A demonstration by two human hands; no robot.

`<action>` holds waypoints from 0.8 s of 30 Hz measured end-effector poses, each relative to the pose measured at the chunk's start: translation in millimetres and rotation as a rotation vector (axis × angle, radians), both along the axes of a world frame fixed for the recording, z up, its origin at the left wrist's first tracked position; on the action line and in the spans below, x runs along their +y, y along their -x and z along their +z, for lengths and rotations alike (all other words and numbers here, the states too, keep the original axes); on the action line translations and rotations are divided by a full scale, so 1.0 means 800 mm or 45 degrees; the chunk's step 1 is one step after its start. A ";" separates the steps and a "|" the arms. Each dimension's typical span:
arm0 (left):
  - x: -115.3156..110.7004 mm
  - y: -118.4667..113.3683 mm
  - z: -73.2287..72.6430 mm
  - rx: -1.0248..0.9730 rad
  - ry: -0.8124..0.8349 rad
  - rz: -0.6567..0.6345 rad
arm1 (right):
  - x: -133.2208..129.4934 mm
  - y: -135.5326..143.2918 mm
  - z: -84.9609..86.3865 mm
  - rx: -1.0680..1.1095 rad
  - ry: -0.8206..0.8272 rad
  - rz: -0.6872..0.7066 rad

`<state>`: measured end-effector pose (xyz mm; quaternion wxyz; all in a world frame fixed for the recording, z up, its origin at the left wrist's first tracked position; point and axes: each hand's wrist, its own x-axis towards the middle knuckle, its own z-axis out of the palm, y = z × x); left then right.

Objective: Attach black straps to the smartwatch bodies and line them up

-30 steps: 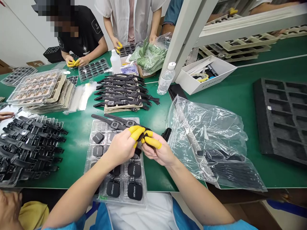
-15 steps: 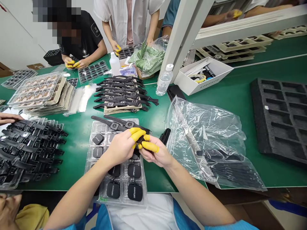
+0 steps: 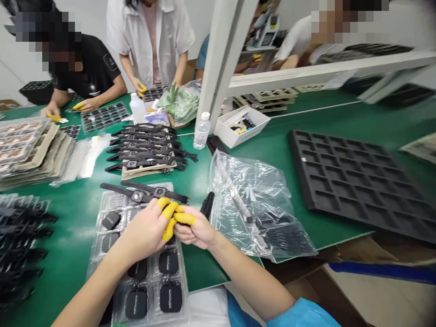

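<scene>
My left hand (image 3: 148,234) and my right hand (image 3: 197,229) meet above a clear plastic tray (image 3: 115,200). Yellow finger cots cover several fingertips on both. The fingers are pinched together around a small black piece, almost wholly hidden by them now. Black square pieces (image 3: 170,297) with white print sit in the tray's compartments. Two black strapped watches, a left watch (image 3: 137,195) and a right watch (image 3: 158,191), lie across its far end. Just right of my right hand is a black strap-like item (image 3: 207,205).
Beyond the tray are stacked black watches (image 3: 145,152) and a water bottle (image 3: 201,131). To the right lie a clear plastic bag (image 3: 252,195) and a black foam tray (image 3: 354,181). A white box (image 3: 241,131) stands by the post (image 3: 221,59). Two people work across the table.
My view has turned right, so the table's things sit further left and more of the foam tray shows. Both hands stay together, and the black piece between them is now more covered by the fingers.
</scene>
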<state>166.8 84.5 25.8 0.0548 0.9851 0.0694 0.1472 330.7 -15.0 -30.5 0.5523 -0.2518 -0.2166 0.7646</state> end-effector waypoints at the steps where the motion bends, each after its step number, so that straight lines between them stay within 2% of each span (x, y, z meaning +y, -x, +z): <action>1: 0.002 0.001 -0.002 0.001 -0.042 -0.014 | 0.002 0.000 -0.001 -0.001 -0.003 0.019; 5: 0.006 0.004 -0.005 -0.064 -0.023 -0.026 | 0.006 -0.002 -0.004 -0.009 -0.047 0.040; 9: 0.000 0.003 0.009 -0.108 0.141 -0.025 | 0.003 -0.006 -0.003 -0.010 -0.107 0.011; 13: -0.005 -0.001 0.020 -0.063 0.060 -0.024 | -0.002 -0.009 -0.002 -0.065 -0.113 -0.006; 15: -0.006 -0.002 0.021 -0.029 0.061 -0.034 | -0.005 -0.008 -0.001 -0.101 -0.098 -0.025; 20: -0.003 -0.004 0.019 -0.007 0.231 -0.062 | -0.010 -0.006 0.000 -0.151 -0.089 -0.049; 22: -0.003 -0.004 0.020 -0.016 0.271 -0.058 | -0.011 -0.007 -0.002 -0.208 -0.142 -0.087; 24: -0.002 -0.002 0.027 -0.010 0.268 -0.013 | -0.013 -0.011 -0.005 -0.382 -0.229 -0.194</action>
